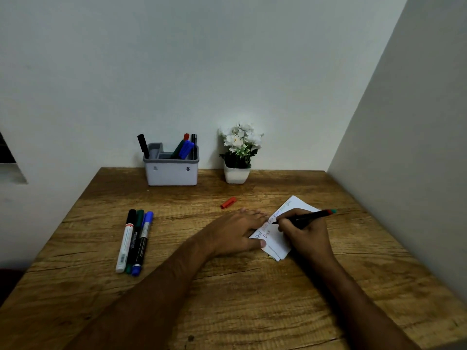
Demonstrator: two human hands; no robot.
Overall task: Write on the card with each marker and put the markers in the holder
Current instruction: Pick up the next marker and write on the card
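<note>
Your right fingers [290, 224] are pinching the marker [307, 218]; left fingers [252, 215] are spreading flat on the scribbled card [276, 238] at 3 o'clock.

Two bare forearms come into view from the near edge, each ending in a hand. No sleeve, watch, ring or bracelet covers either one. The left hand [233, 232] is broad-backed, and a pale thumbnail shows at its near right side. The right hand [304, 232] shows its knuckles and a narrower wrist behind them.
</note>
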